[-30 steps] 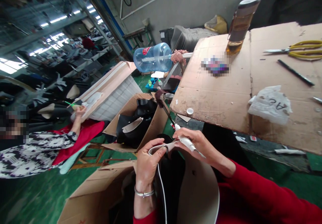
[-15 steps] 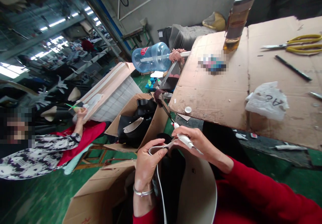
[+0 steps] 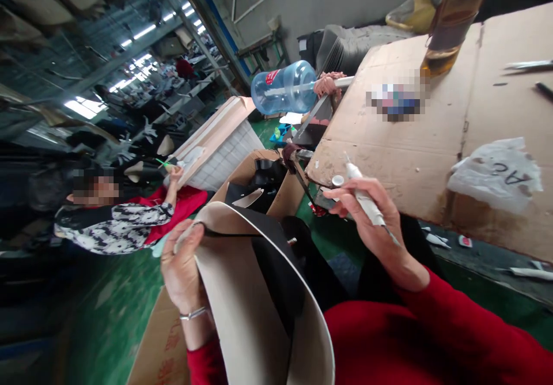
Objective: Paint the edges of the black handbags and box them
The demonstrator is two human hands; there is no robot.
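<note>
My left hand (image 3: 184,272) is closed on the upper left edge of a large curved boot upper (image 3: 246,293), cream on the inside and black on the outside. The piece bows open over my lap. To the right, my right hand (image 3: 391,229) grips a white glue tube (image 3: 371,209) with its narrow nozzle pointing up and left. A thin metallic end sticks out below the tube along my palm. Tube and upper are apart. Close to my right fingertips, a small white round cap (image 3: 337,181) lies at the table edge.
A cardboard-covered table (image 3: 432,137) at right bears a crumpled white bag (image 3: 496,172) and a bottle of brown liquid (image 3: 453,22). Cartons (image 3: 289,192) with black pieces stand ahead. A blue water jug (image 3: 283,88) is beyond, and a co-worker (image 3: 116,221) at left.
My hands have separated: the left has moved left with the upper, which now spreads wider. The right has lifted the tube away, its nozzle turned upward. The view has shifted left.
</note>
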